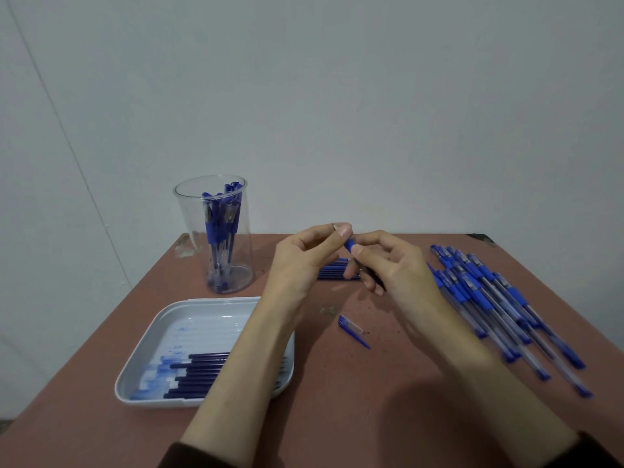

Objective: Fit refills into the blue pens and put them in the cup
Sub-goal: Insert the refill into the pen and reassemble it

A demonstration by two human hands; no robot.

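— Okay, both hands are raised over the middle of the surface (337, 417): the left hand (304, 261) pinches one end of a pen (350, 246), and the right hand (398, 268) is curled round its grip.
— How much of it shows?
— Just a short blue stretch; fingers cover the rest. A bundle of refills (332, 272) lies half-hidden behind them.
— Any room?
— The cup (216, 251) stands back left near the far edge. The tray (202, 307) is front left, partly under the forearm. Loose pens (489, 298) fan towards the right edge, and a cap (353, 331) lies alone between.
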